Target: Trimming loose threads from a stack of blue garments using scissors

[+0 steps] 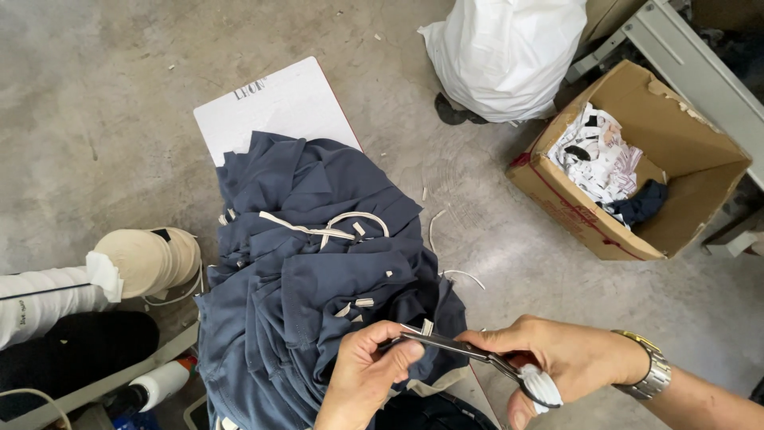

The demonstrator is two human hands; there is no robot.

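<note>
A pair of scissors [465, 353], thin dark metal blades with white-wrapped handles, is being held low in the frame over a heap of navy garments [318, 263]; the long axis is running nearly level, tips pointing left; the right hand [557, 358] is being closed through the handles; the left hand [366, 374] is being pinched shut on navy cloth at the blade tips; a white rectangular board [278, 107] is lying beyond the heap; an open brown cardboard box [692, 159] is sitting at upper right, beside a white bag [501, 52].

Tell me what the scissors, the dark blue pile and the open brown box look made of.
Scissors: apparently steel, grey glinting blades; handle wrapped in white cloth. Dark blue pile of garments: soft matte fabric, folded and creased. Open brown box: cardboard, torn flap edge.
</note>
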